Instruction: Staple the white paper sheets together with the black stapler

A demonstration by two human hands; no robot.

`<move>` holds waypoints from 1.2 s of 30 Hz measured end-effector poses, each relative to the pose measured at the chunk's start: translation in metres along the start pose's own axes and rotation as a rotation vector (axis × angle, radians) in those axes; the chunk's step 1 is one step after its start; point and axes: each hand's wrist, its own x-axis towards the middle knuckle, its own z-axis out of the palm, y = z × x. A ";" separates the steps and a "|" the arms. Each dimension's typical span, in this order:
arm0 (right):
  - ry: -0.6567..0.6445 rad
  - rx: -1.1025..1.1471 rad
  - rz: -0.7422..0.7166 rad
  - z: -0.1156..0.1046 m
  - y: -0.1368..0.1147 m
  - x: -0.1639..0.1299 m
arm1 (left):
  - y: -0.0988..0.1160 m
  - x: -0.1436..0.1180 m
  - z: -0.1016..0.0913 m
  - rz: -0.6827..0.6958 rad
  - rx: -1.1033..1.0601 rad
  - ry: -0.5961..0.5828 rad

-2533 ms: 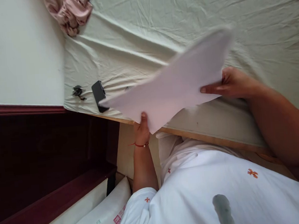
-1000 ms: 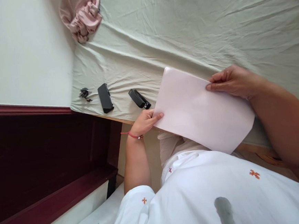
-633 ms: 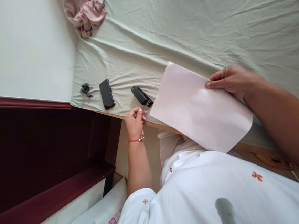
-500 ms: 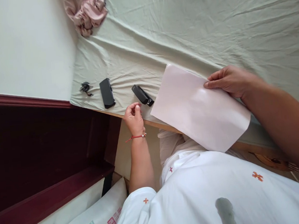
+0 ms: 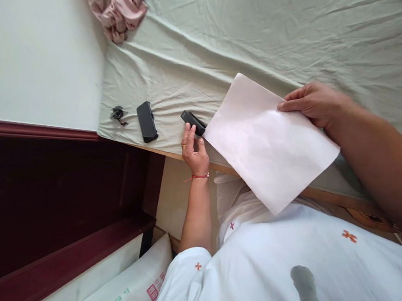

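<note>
My right hand (image 5: 313, 102) pinches the far edge of a white sheet of paper (image 5: 268, 140), which hangs over the bed's near edge. My left hand (image 5: 194, 148), with a red cord at the wrist, reaches to a small black stapler (image 5: 192, 121) lying on the pale green bedsheet (image 5: 264, 34); its fingertips touch the stapler's near side, fingers apart. The stapler's right end lies right beside the paper's left corner.
A black flat case (image 5: 146, 121) and a small dark clip-like item (image 5: 118, 114) lie left of the stapler. Crumpled pink cloth (image 5: 118, 11) sits at the far left of the bed. A dark red wooden headboard (image 5: 61, 189) and a printed white sack (image 5: 129, 300) are to my left.
My left hand let go of the paper's corner, dropped to the bed's edge, then moved up onto the stapler. My right hand kept hold of the sheet, which shifted slightly.
</note>
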 end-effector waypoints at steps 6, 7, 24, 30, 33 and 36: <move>0.051 -0.030 0.061 0.002 -0.004 -0.004 | 0.002 -0.001 0.000 0.017 0.022 -0.014; 0.049 -0.038 0.056 0.002 -0.003 -0.005 | 0.003 -0.001 0.000 0.027 0.010 -0.009; -0.071 -0.019 0.001 -0.006 0.007 0.006 | 0.031 -0.002 0.001 -0.086 0.214 0.007; -0.064 -0.007 -0.015 -0.005 0.007 -0.001 | 0.026 -0.002 0.006 -0.076 0.041 0.014; -0.051 -0.028 -0.047 -0.008 0.008 -0.008 | 0.028 -0.005 0.009 -0.094 0.003 0.008; -0.036 -0.034 -0.095 -0.012 0.010 -0.014 | 0.031 -0.009 0.009 -0.138 -0.011 0.079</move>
